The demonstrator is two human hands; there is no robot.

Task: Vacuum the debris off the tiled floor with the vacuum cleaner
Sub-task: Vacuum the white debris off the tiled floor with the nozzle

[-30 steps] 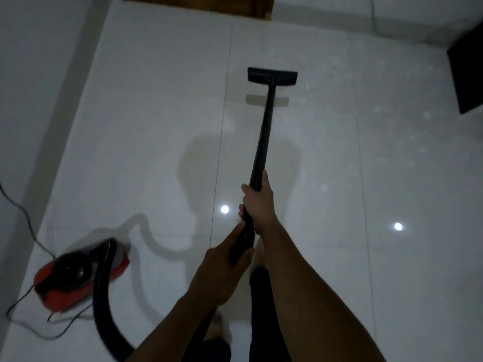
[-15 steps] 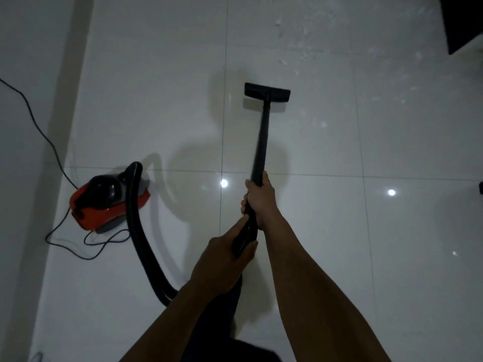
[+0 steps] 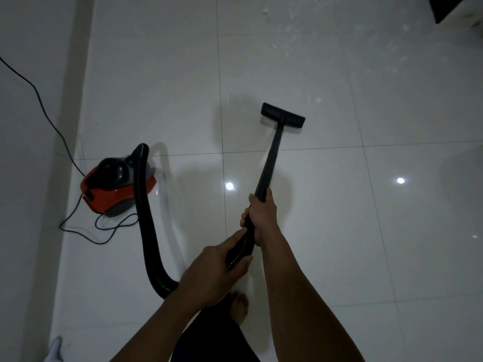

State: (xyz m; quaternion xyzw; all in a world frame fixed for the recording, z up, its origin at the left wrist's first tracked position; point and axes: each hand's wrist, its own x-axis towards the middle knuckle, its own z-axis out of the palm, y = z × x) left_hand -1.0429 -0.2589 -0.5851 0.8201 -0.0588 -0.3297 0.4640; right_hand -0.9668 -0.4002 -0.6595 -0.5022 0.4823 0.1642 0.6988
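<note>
A black vacuum wand (image 3: 271, 158) runs from my hands out to a flat black floor nozzle (image 3: 283, 118) resting on the glossy white tiled floor (image 3: 156, 87). My right hand (image 3: 261, 212) grips the wand's lower end. Just behind it, my left hand (image 3: 217, 273) grips the ribbed black hose (image 3: 146, 231), which curves left to a red and black vacuum cleaner body (image 3: 116, 186). Pale debris (image 3: 295, 30) is scattered on the tiles beyond the nozzle, toward the far right.
A black power cord (image 3: 47, 118) trails from the cleaner along the left wall and loops on the floor. A dark object (image 3: 444, 6) stands at the far right corner. My bare foot (image 3: 239, 309) shows below my hands. Something pale (image 3: 55, 346) lies at bottom left.
The nozzle has been drawn back toward me, away from the debris patch. The view has tilted down and left, so the cleaner body now sits higher and nearer the middle.
</note>
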